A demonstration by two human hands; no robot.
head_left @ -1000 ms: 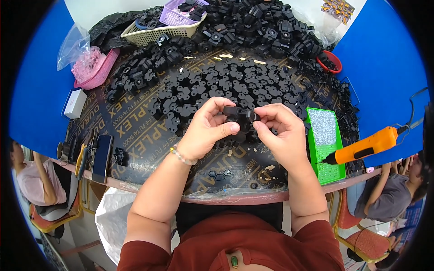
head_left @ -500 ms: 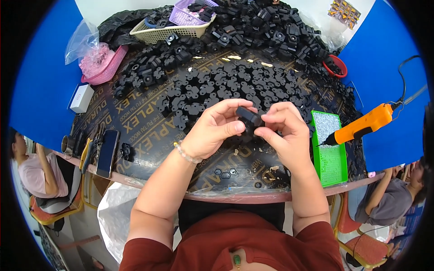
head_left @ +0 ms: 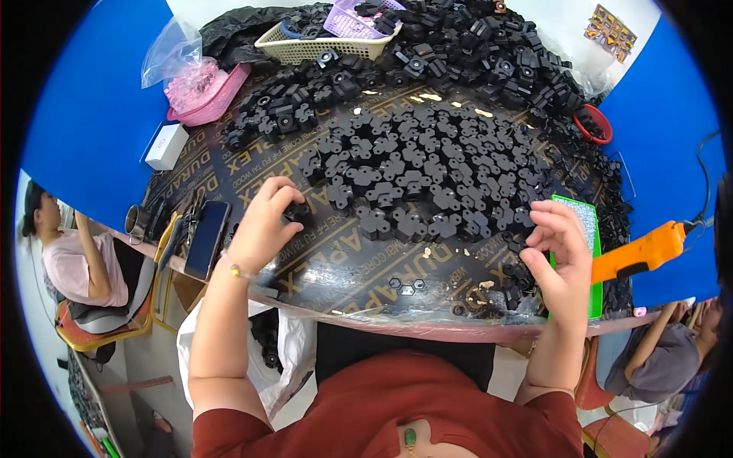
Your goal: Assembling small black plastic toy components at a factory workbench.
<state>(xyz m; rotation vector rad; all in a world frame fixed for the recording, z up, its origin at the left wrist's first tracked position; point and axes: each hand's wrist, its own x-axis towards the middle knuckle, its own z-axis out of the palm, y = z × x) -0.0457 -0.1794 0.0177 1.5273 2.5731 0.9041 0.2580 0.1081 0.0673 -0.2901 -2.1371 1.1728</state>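
In the head view, the left hand (head_left: 263, 225) is over the left side of the dark table (head_left: 343, 267), with the thumb and the forefinger bent and apart. A small black part (head_left: 298, 210) is right at these fingertips, on the near left side of the spread parts; I cannot tell if the fingers grip it or are only beside it. The right hand (head_left: 563, 259) is raised near the right side of the table. Its fingers are half bent and loose, with a free gap between thumb and forefinger.

Between the two hands, and farther from the body, many flat-faced black pieces (head_left: 427, 164) lie close together. Behind them there is a high heap of black housings (head_left: 481, 57). Three small hexagonal pieces (head_left: 406, 286) are near the front edge of the table. The green tray (head_left: 596, 298) is partly hidden by the right hand, and the orange electric screwdriver (head_left: 649, 250) reaches over it. On the left side, a phone (head_left: 208, 238) lies near the table edge, and a white box (head_left: 166, 147) is beyond it, near a pink basket (head_left: 221, 99).
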